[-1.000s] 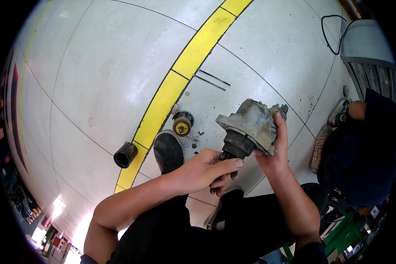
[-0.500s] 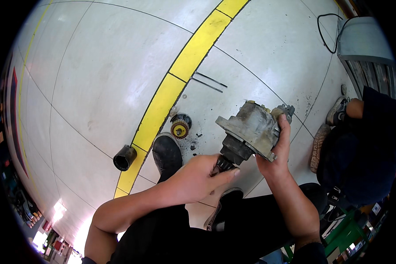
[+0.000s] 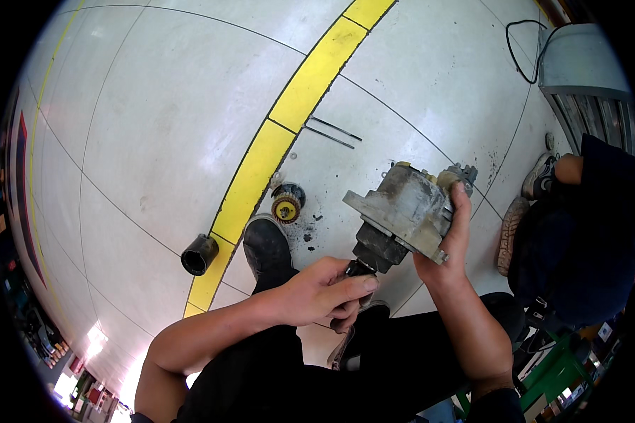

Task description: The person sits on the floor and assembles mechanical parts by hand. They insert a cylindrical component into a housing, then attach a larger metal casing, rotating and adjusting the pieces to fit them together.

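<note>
A dirty grey starter motor housing (image 3: pixel 409 204) is held up in front of me, tilted, with a black stepped nose (image 3: pixel 379 247) pointing down toward my left hand. My right hand (image 3: pixel 450 243) grips its right side, the fingers mostly hidden behind the metal. With thumb and fingers my left hand (image 3: pixel 328 292) pinches the small dark toothed pinion gear (image 3: pixel 360 268) at the tip of the nose. On the floor beyond my left shoe stands an armature (image 3: pixel 286 206) with a copper-coloured end. Farther left, a dark hollow cylinder (image 3: pixel 200 254) rests by the yellow stripe.
Two long thin bolts (image 3: pixel 335 132) lie on the floor next to the yellow stripe (image 3: pixel 257 158). Dark crumbs of dirt (image 3: pixel 308 236) are scattered near my shoe (image 3: pixel 268 247). At right, another person's shoes (image 3: pixel 536 176) are close to a grey metal box (image 3: pixel 585 63) with a black cable.
The fingers of my left hand have shifted and turned on the pinion gear, with the thumb now lying across it. The housing has moved only slightly in my right hand.
</note>
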Demonstrator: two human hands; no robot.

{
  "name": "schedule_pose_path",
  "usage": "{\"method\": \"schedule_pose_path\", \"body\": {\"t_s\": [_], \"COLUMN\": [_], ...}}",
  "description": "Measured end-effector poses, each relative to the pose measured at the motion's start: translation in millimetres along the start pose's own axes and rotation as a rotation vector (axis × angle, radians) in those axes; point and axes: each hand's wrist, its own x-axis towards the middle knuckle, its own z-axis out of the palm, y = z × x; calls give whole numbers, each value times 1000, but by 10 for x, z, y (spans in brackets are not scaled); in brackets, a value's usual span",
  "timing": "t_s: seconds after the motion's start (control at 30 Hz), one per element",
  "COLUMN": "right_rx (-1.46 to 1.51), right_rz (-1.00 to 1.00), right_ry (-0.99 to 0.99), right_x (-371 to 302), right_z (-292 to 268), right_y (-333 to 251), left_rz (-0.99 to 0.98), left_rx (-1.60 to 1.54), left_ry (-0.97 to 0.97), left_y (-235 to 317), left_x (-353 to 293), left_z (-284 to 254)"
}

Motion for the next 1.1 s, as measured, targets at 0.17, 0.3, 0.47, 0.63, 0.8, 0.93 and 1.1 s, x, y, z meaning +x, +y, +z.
{"method": "schedule_pose_path", "body": {"t_s": [0.17,0.3,0.47,0.63,0.8,0.93,1.1], "right_rx": [-35,-54,-58,-17,-18,-117,-345], "right_rz": [-39,-54,-57,-61,-97,-225,-593], "right_ry": [30,44,33,59,47,77,-102], "right_x": [5,21,19,12,21,1,-279], "right_z": [0,15,40,122,79,-63,63], "right_y": [-31,-44,-62,-64,-87,-114,-274], "left_rz": [19,65,61,-5,16,61,320], "left_rx": [306,607,477,-94,-20,421,828], "left_ry": [209,318,273,4,-10,72,174], "left_y": [62,40,50,-34,-69,-12,-43], "left_x": [25,26,7,-25,0,34,130], "left_z": [136,133,139,28,10,-19,-141]}}
